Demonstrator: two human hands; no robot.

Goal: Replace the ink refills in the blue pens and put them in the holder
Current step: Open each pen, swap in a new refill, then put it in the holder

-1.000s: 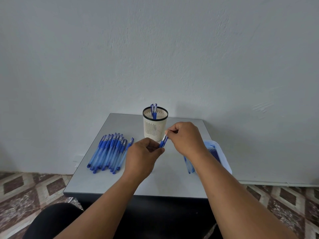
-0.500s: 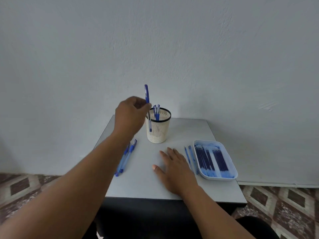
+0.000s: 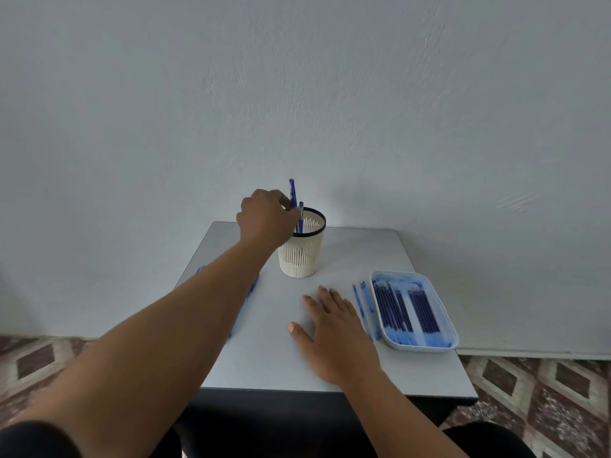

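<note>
Pen in hand: the left hand (image 3: 267, 217) pinches a slim blue plastic pen (image 3: 292, 193) near its middle, upright, with its lower end already inside the rim of the cream slotted plastic pen holder with a black rim (image 3: 301, 249); half a second ago the same pen was held higher, over the holder's near edge.
Change: the pen has come down and further over the cup's mouth, so this reads as the last part of the drop-in; the fingers have not yet let go.
Holder contents: at least one other blue pen (image 3: 301, 217) stands in the cup, just beside the one arriving.
Right hand: the right hand (image 3: 334, 328) lies flat on the grey square table (image 3: 363, 252), fingers straight and spread, holding nothing, much as it did half a second ago.
Refills: the white shallow plastic tray (image 3: 447, 325) holds rows of dark blue ink refills (image 3: 408, 305); two loose pale blue refill tubes (image 3: 362, 302) lie on the table between the tray and the right hand.
Waiting pens: the blue pens still on the table (image 3: 246, 302) are mostly hidden behind the left forearm; their number cannot be told.
Meaning for the task: one more pen is all but done; judging by the pens left, the cycle likely starts again.
</note>
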